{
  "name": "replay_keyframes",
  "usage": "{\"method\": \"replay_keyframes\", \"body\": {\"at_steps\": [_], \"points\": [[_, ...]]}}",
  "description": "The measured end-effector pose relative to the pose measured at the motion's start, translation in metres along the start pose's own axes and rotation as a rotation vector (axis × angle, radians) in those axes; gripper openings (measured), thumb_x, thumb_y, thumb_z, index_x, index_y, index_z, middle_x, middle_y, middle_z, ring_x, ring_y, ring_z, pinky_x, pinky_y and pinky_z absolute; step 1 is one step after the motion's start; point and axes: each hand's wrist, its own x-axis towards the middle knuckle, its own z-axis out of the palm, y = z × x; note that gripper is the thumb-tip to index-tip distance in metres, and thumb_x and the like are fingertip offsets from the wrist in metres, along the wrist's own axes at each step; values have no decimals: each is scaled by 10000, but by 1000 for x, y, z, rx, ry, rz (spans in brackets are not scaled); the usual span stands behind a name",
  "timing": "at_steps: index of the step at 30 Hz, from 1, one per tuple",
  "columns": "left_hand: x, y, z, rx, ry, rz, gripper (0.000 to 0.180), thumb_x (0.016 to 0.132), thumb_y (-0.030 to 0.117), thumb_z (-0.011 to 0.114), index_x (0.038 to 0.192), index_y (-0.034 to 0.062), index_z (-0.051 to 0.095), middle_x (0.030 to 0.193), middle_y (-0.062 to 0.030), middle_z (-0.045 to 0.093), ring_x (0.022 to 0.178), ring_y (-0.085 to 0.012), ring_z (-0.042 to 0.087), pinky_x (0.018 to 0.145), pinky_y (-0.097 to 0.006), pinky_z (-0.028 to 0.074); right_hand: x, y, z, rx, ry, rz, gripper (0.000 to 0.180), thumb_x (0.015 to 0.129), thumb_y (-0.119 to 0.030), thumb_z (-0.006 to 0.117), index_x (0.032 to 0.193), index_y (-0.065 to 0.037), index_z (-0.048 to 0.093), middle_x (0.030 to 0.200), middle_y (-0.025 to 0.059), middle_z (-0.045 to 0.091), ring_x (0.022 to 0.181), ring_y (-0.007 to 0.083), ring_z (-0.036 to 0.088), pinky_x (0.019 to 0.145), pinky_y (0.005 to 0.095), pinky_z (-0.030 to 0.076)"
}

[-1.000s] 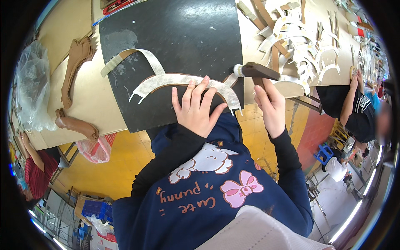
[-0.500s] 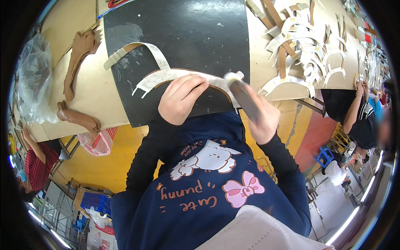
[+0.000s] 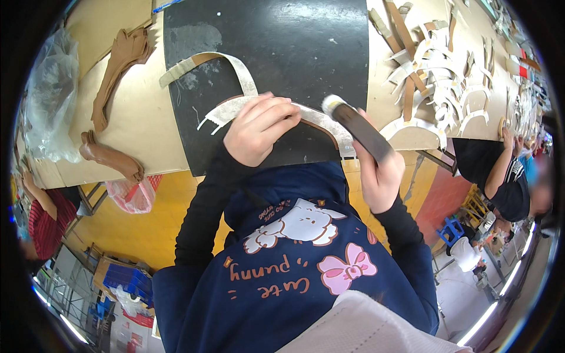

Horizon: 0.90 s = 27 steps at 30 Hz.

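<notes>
My left hand (image 3: pixel 257 130) presses down on a curved strap piece (image 3: pixel 231 110), fingers bunched and closed over its middle. This piece is whitish on top with a brown edge, and a narrower strap (image 3: pixel 238 66) loops up from it on the black work mat (image 3: pixel 282 53). Closed around a hammer (image 3: pixel 360 129), my right hand (image 3: pixel 381 179) is over the right end of the piece. The hammer shows a long dark body and a round, pale, shiny end. Its grip is hidden in my hand, and whether it touches the piece I cannot tell.
Many similar pale and brown strap pieces (image 3: pixel 438 88) lie heaped on the table at right. Stacked brown strips (image 3: pixel 115 76), another brown bundle (image 3: pixel 112 157) and a clear plastic bag (image 3: pixel 52 100) are at left. A pink bag (image 3: pixel 132 194) hangs below the edge. Other people (image 3: pixel 506 176) work nearby.
The hammer has turned and drawn slightly toward the right, and it is less blurred now. My left hand keeps its place on the strap piece. The whole view has shifted a little.
</notes>
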Motion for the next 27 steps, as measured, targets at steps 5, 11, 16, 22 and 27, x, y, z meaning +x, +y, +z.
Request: {"method": "replay_keyframes", "body": {"at_steps": [5,11,16,22,27], "points": [[2,-6,-4,-84,9,-18,323,773,-15,616,1079,6,715,1134,-85,693,1124,-273,647,980,-393,511,-6,4,11,-156,-174,-40,621,788,38,629,1390,-109,607,653,70,488,528,265,525,519,362,451],[1,-14,-5,-136,47,-3,341,748,-42,613,1072,0,710,1144,-83,703,1109,-277,659,956,-397,529,-14,5,5,79,14,-119,658,739,61,628,1375,-109,622,660,67,485,542,251,544,527,350,453],[1,-15,-4,-145,52,16,317,743,-46,616,1043,-10,713,1147,-89,703,1087,-283,664,948,-391,532,-22,5,-3,-313,-207,-33,591,791,11,678,1355,-162,641,657,57,433,522,225,518,507,374,430],[3,-13,-5,-137,40,-3,291,756,-13,627,1031,5,719,1139,-83,705,1101,-273,656,959,-404,522,-34,5,-2,-259,-218,36,603,782,-11,683,1367,-145,628,653,63,459,513,248,519,500,383,431],[2,-8,-5,57,139,-37,288,737,-51,623,975,55,746,1051,-50,709,1006,-248,659,940,-412,484,-22,-10,-3,-81,-1,-112,676,733,45,611,1388,-120,612,653,76,454,512,254,510,504,388,430]]}}
